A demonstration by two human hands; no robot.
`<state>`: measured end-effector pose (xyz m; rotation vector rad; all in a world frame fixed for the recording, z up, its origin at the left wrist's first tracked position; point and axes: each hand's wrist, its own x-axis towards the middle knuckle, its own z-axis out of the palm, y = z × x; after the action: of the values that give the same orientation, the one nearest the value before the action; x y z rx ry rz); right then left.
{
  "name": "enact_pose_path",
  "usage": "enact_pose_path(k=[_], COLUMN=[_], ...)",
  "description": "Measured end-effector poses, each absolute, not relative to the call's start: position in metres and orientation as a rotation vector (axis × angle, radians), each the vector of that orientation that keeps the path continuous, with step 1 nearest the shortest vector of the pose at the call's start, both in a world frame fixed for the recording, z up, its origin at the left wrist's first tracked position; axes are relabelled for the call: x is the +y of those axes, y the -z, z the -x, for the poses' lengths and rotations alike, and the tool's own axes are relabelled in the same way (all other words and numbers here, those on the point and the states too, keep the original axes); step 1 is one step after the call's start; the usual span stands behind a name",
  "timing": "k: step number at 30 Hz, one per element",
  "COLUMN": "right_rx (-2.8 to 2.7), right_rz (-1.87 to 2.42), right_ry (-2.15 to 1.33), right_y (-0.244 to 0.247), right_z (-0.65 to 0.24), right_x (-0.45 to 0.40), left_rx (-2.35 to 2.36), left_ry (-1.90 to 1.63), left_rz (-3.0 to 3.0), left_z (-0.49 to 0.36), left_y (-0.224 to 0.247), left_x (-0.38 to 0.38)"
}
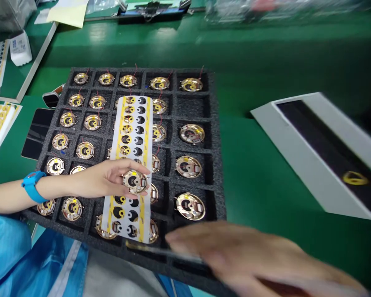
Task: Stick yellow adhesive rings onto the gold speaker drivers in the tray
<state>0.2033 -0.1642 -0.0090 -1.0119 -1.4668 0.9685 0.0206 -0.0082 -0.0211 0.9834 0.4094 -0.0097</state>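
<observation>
My left hand (111, 177) holds a round, gold-rimmed watch case (135, 182) between thumb and fingers, its open inside with small parts facing up. Under that hand a sticker sheet (150, 136), with yellow edges and rows of black round stickers, lies across the black foam tray (220, 173). More such watch cases (188, 167) sit in the tray's compartments, several with thin red wires sticking up. Over the tray's near right corner is my right hand (235, 251), smeared by motion and closed on a thin, long tool (163, 250); its exact kind is too blurred to tell.
On the right stands a white box (297, 165) with a dark inside and a yellow loop (355, 178). A dark flat panel (37, 134) and a smartwatch (51, 99) lie left of the tray. Further sticker sheets (1, 123) and a white bottle (20, 48) are beyond.
</observation>
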Motion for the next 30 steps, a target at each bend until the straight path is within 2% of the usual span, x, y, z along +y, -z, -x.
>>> enact_pose_path(k=[3,8,17,30], right_rx=[-1.105,-0.839,-0.733,-0.771], right_rz=[1.207,1.195,1.092,1.181], right_ry=[-0.944,-1.016,-1.062,-1.117], right_y=[0.015,0.021,0.019,0.023], right_z=[-0.204,-0.200,-0.191,-0.198], right_x=[-0.153,-0.139,-0.136,-0.141], left_rx=[0.371,0.316,0.348,0.346], left_ry=[-0.004,0.020,0.029,0.108], left_rz=[-0.964,-0.913,-0.899,-1.001], left_z=[-0.019,-0.016,-0.019,-0.018], left_y=[0.017,0.008,-0.002,0.003], left_x=[-0.010,-0.013,-0.014,-0.012])
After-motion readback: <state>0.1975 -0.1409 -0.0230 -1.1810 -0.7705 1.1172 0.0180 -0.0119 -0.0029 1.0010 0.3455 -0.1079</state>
